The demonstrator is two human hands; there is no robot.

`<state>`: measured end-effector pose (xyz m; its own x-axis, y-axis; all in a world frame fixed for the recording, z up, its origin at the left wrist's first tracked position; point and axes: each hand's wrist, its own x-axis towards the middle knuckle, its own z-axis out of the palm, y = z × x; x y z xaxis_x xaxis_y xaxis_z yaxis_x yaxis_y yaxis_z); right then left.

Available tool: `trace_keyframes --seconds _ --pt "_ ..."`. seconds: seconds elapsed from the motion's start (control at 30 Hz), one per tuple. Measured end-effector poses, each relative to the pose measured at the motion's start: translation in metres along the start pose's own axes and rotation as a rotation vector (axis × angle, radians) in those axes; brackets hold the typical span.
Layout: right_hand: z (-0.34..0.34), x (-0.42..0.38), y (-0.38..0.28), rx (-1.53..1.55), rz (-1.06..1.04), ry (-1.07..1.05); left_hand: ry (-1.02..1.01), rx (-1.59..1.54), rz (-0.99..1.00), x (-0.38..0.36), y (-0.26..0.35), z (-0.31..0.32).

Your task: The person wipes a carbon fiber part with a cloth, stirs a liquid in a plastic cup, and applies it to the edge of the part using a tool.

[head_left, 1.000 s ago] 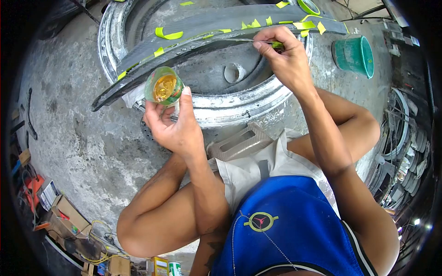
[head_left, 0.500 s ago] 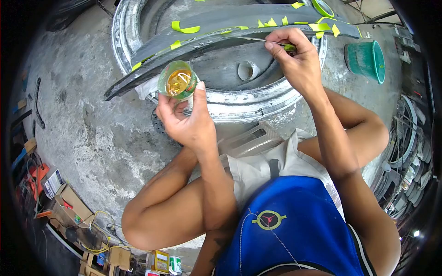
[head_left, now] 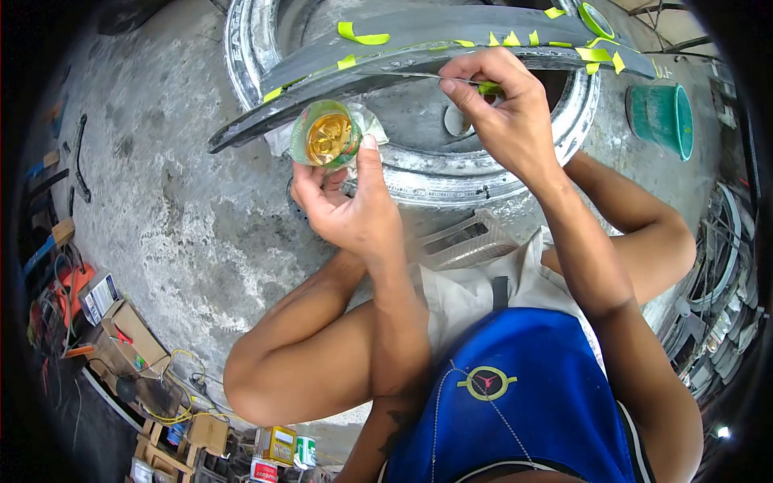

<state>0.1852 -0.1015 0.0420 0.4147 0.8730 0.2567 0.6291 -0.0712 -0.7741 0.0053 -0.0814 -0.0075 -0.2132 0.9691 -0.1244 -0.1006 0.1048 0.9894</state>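
My left hand (head_left: 354, 211) is wrapped round a clear cup (head_left: 303, 138) with amber liquid in it, tilted so that I look into it. In my right hand (head_left: 517, 121), thumb and fingers pinch a thin, slender tool (head_left: 417, 76) with yellow-green tape near the grip. Its tip points left, right at the lower edge of a long dark grey curved panel (head_left: 439, 30). Strips of yellow-green tape (head_left: 364, 36) stick along that panel. The cup is just below the panel's left part.
Under the panel lies a whitish, worn tire (head_left: 443, 193) on the concrete floor (head_left: 177, 193). A green bucket (head_left: 660, 121) is at the right, and a tape roll (head_left: 597, 20) sits on the panel. Cardboard boxes (head_left: 137, 338) and cans (head_left: 305, 452) stand lower left.
My right hand has moved left along the panel's edge with the thin tool. My left hand still holds the cup in about the same place. The whole view has shifted slightly.
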Motion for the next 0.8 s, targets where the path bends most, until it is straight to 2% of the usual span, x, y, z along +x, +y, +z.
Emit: trace_keyframes --seconds 0.17,0.23,0.47,0.57,0.63,0.67,0.73,0.8 --pt "0.009 0.001 -0.001 -0.007 -0.008 -0.003 0.025 0.008 -0.001 0.002 0.001 -0.002" --pt "0.011 0.001 -0.001 -0.004 -0.005 0.0 0.014 0.106 0.082 0.001 0.004 0.0" --pt "0.009 0.003 0.003 -0.071 -0.083 0.026 0.014 0.135 0.036 0.002 -0.001 -0.001" --pt "0.006 0.004 0.001 -0.101 -0.116 0.005 0.012 0.17 0.062 0.002 -0.002 0.0" --pt "0.001 0.005 -0.01 -0.03 -0.07 0.032 0.032 0.309 0.172 0.002 -0.005 -0.001" --pt "-0.002 0.008 -0.009 0.029 -0.153 0.046 0.039 0.314 0.169 0.001 -0.006 -0.003" --pt "-0.019 0.012 -0.029 -0.103 -0.281 -0.092 -0.012 0.432 0.269 0.002 0.001 -0.003" --pt "-0.024 0.01 -0.04 -0.137 -0.3 -0.154 -0.008 0.389 0.237 0.001 0.005 0.0"
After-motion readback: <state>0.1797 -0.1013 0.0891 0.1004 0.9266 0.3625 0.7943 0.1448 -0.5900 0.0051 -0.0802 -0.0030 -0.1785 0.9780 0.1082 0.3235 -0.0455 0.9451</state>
